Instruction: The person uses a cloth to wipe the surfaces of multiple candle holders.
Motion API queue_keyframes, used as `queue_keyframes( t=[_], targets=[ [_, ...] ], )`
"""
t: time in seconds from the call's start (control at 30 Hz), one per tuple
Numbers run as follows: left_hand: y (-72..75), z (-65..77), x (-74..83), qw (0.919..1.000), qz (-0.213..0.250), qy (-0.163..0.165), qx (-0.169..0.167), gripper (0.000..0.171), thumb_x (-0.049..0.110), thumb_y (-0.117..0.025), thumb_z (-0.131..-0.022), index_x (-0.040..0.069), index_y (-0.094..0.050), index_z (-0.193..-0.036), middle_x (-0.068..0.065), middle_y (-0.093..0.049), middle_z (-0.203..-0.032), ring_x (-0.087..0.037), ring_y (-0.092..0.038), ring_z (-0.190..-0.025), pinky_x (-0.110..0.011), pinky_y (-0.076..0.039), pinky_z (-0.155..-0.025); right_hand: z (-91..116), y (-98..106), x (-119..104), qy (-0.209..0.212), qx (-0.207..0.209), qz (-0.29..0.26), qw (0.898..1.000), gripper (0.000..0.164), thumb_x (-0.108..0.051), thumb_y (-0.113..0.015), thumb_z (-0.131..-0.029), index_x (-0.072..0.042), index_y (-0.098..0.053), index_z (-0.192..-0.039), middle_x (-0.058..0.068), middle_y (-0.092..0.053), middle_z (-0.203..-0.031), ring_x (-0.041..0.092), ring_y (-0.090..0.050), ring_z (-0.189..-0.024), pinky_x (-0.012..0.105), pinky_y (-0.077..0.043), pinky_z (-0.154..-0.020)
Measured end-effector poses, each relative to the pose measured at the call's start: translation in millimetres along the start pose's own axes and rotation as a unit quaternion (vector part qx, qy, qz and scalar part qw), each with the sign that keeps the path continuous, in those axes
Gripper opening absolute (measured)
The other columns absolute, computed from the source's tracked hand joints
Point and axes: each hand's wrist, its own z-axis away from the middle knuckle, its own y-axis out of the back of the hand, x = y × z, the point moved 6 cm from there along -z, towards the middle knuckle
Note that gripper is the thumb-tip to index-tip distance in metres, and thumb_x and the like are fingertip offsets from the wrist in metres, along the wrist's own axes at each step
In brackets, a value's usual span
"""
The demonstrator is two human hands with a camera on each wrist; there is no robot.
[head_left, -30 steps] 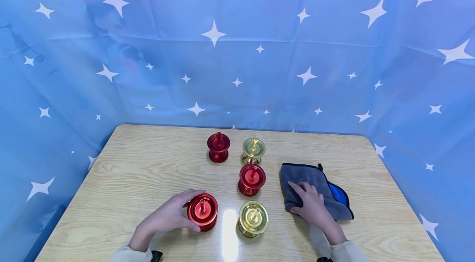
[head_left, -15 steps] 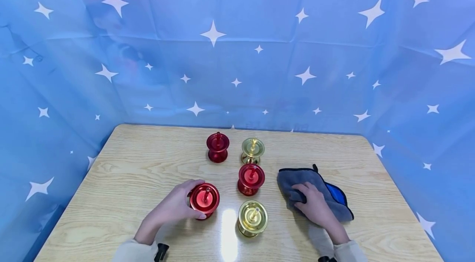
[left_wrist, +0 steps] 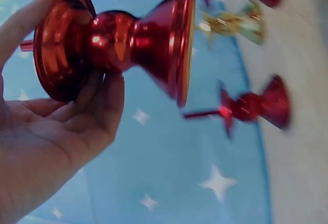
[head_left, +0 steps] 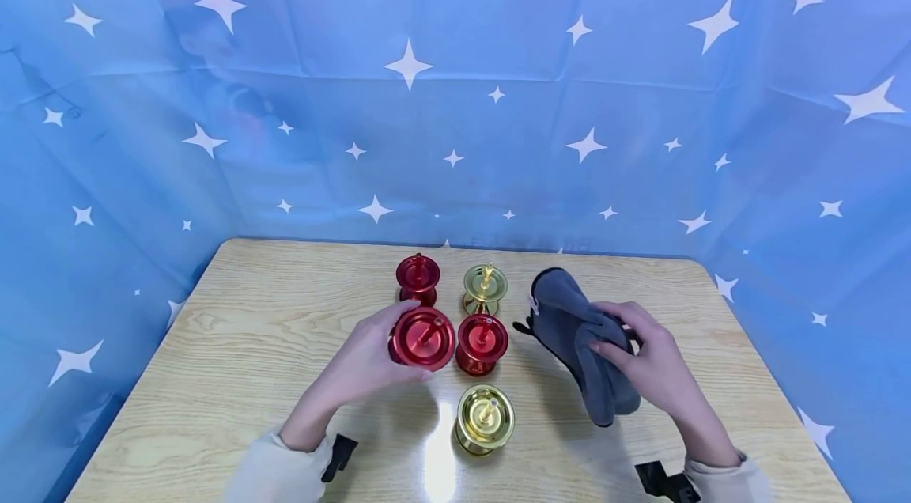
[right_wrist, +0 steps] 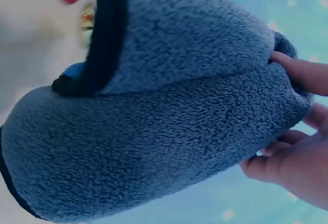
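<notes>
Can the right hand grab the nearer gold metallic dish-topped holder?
Probably not: the right hand grips a folded grey plush cloth, though nothing else stands between it and the nearer gold holder.

Three red candle holders (head_left: 425, 338) (head_left: 483, 337) (head_left: 418, 274), metallic shine. Two gold candle holders (head_left: 486, 417) (head_left: 486, 285), also shiny. Cloth (head_left: 580, 337): plush grey, black edging, bit of blue showing. Table (head_left: 299, 305): pale wood grain. Backdrop (head_left: 498, 131): blue, white four-pointed stars, mixed sizes. Sleeves (head_left: 281, 471): off-white.

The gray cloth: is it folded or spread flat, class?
Folded: the gray cloth lies doubled over on itself, layers showing, where the right hand grips it.
</notes>
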Motion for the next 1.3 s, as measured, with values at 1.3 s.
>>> queue_keyframes(
  t=[1.3],
  targets=[
    [-36.6,-23.1,74.3,0.9959,-0.056,-0.036,-0.062,0.077,0.015,-0.081,-0.068,-0.007,-0.038,-0.127,-0.017,-0.06,-0.106,-0.023,-0.058,-0.094,-0.031,-0.047,-0.08,-18,-59,-77,0.043,-0.055,-0.164,0.984,0.042,-0.001,-0.077,-0.07,-0.005,-0.064,-0.109,0.0,-0.056,-0.098,0.013,-0.053,-0.088,0.026,-0.048,-0.071]
  ],
)
